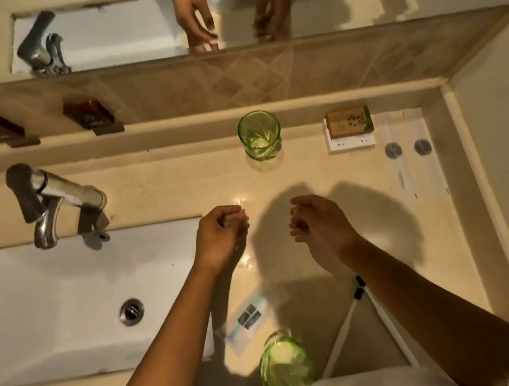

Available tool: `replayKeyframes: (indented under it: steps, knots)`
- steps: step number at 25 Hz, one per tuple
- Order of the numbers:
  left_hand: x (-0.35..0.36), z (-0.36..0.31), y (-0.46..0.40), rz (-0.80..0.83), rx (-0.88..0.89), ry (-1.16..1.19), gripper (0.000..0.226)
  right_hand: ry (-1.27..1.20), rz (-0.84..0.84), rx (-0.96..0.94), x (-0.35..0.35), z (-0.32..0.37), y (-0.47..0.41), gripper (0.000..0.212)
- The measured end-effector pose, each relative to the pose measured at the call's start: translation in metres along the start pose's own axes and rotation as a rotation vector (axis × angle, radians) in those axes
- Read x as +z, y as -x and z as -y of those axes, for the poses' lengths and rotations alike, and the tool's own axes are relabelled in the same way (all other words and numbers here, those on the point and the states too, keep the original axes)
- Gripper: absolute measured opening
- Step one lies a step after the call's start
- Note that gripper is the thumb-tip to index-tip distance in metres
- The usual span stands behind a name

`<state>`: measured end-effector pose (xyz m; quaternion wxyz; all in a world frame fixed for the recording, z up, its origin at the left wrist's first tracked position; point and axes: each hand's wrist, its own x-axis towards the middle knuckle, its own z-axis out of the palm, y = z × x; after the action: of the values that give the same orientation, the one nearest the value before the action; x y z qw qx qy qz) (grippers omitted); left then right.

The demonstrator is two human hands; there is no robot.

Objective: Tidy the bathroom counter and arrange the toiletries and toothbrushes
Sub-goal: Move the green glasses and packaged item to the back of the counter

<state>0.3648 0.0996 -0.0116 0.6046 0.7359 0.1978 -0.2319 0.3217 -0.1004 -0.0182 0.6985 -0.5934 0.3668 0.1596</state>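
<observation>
Both hands hover over the tabletop (pixel 159 188), fingers loosely curled. The left hand (pixel 221 235) seems empty; the right hand (pixel 319 224) likewise. A green glass (pixel 259 135) stands beyond them.

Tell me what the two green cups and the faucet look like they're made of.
Far green cup: looks like clear tinted glass, since the counter shows through it. Near green cup: same translucent green, likely glass, though plastic is possible. Faucet: polished metal, probably chrome, with bright reflections.
</observation>
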Motion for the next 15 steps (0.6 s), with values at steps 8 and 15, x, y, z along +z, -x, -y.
replayKeyframes:
  steps: [8,15]
  knots:
    - [-0.061,0.11,0.098,-0.066,0.115,-0.612,0.02,1.217,0.38,-0.533,0.028,-0.077,0.057,0.04]
    - [-0.059,0.141,0.132,-0.084,0.097,-0.628,0.035,1.429,0.378,-0.62,0.048,-0.093,0.066,0.06]
